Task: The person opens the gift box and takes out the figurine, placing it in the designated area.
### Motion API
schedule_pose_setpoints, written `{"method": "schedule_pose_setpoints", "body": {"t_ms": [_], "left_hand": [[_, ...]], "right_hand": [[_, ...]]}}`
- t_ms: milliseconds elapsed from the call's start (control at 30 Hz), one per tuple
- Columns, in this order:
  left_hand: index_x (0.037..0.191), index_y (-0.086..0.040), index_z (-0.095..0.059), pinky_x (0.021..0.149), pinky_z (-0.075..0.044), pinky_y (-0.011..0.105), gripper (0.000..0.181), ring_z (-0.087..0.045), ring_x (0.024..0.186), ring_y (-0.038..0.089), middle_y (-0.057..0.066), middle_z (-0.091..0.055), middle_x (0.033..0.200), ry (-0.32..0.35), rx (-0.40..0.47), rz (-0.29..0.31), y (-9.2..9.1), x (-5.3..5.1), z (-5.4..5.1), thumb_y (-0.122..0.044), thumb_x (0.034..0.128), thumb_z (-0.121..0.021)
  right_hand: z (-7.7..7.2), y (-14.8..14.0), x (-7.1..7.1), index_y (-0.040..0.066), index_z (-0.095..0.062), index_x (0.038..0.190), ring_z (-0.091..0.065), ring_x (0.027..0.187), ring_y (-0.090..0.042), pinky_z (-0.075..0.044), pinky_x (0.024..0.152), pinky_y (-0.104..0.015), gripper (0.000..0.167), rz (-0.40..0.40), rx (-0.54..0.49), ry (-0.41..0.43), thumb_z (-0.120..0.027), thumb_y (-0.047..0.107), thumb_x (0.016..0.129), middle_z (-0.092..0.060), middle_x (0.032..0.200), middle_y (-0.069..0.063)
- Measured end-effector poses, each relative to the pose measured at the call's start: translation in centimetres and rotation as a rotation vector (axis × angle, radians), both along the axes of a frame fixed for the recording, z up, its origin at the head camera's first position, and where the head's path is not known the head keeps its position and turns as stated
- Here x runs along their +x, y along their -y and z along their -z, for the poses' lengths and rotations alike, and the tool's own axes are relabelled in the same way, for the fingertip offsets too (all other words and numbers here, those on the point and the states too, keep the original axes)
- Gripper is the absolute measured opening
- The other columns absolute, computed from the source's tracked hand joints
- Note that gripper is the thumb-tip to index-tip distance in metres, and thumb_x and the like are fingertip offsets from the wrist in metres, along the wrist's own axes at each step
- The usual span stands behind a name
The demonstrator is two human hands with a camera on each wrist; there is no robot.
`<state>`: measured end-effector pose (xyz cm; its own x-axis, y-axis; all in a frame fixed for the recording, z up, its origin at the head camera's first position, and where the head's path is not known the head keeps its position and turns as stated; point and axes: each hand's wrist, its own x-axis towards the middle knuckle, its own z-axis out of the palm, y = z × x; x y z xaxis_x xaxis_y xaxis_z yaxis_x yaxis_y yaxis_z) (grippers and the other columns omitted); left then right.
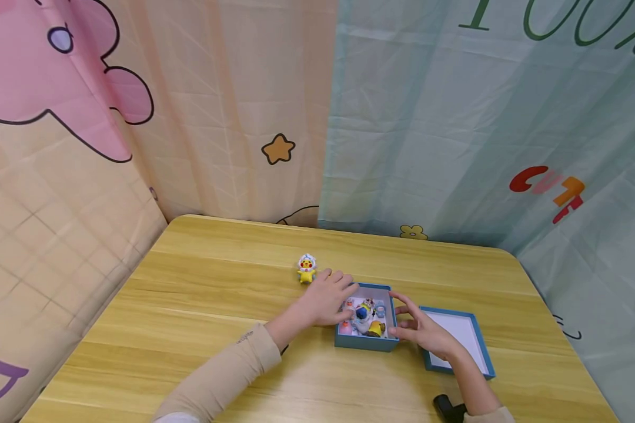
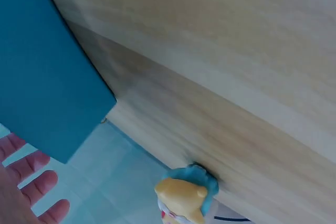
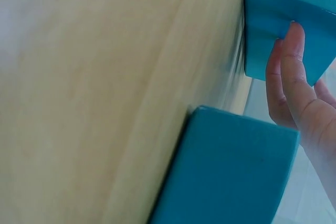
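- The blue box (image 1: 366,342) sits on the wooden tabletop (image 1: 217,270), a bit right of the middle and low in the head view. Its top is open.
- Little toys are bunched up inside the box: a pink one (image 1: 345,328) at the left, a yellow one (image 1: 376,329) near the front, a pale blue one (image 1: 380,309) at the right, and a round dark blue bit (image 1: 361,313) in the middle.
- The left hand (image 1: 329,299) lies over the left side of the box, with its fingers loose and spread. I cannot tell if its thumb touches a toy.
- The right hand (image 1: 425,332) is at the right side of the box. Its fingers are bent a little and touch the outside wall, but are not squeezed around it.
- A small yellow toy with a frilly hood (image 1: 307,269) stands just past the left hand, near the middle of the head view.
- The blue lid (image 1: 485,346) lies to the right of the box, with its white inside facing up.
- A black thing (image 1: 447,408) is at the bottom right; part of it is hidden.
- Cloth with pictures (image 1: 413,117) hangs behind the tabletop, across the top of the frame.
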<state>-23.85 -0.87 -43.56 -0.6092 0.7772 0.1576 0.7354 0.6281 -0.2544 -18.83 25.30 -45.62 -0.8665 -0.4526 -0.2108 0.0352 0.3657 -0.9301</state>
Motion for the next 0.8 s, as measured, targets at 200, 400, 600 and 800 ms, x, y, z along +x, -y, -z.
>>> {"method": "schedule_pose_setpoints", "body": {"t_ms": [200, 400, 600, 800], "left_hand": [[0.129, -0.023, -0.046, 0.098, -0.031, 0.036, 0.049, -0.040, 0.117, 0.014, -0.005, -0.045, 0.131, -0.072, -0.155, -0.021, -1.0, 0.3, 0.3, -0.052, 0.0912, -0.037], [0.137, -0.027, -0.040, 0.102, -0.026, 0.033, 0.052, -0.035, 0.124, 0.011, -0.009, -0.039, 0.139, -0.043, -0.297, -0.093, -1.8, 0.5, 0.0, -0.054, 0.0926, -0.031], [0.140, -0.031, -0.034, 0.104, -0.020, 0.032, 0.053, -0.029, 0.127, 0.010, -0.012, -0.032, 0.143, 0.019, -0.414, -0.157, -2.4, 0.6, -0.5, -0.055, 0.0932, -0.025], [0.141, -0.032, -0.031, 0.107, -0.017, 0.033, 0.055, -0.026, 0.129, 0.010, -0.011, -0.028, 0.145, 0.072, -0.445, -0.198, -2.7, 0.6, -0.6, -0.057, 0.0931, -0.023]], "right_hand": [[0.0, 0.0, 0.0, 0.017, -0.011, 0.146, -0.049, 0.103, -0.032, -0.045, 0.084, -0.038, 0.074, 0.001, -0.011, 0.005, -0.059, 0.015, 0.089, -0.029, 0.129, -0.026], [0.0, 0.0, 0.1, 0.017, -0.012, 0.146, -0.049, 0.105, -0.033, -0.043, 0.085, -0.039, 0.074, 0.007, -0.001, 0.001, -0.059, 0.016, 0.089, -0.030, 0.130, -0.026], [-0.1, 0.0, 0.1, 0.016, -0.012, 0.146, -0.049, 0.105, -0.033, -0.043, 0.083, -0.039, 0.074, 0.011, 0.004, 0.000, -0.060, 0.016, 0.088, -0.030, 0.129, -0.026], [-0.3, 0.1, 0.0, 0.016, -0.012, 0.146, -0.049, 0.104, -0.032, -0.043, 0.082, -0.037, 0.075, 0.014, 0.015, 0.002, -0.060, 0.017, 0.088, -0.030, 0.129, -0.027]]}}
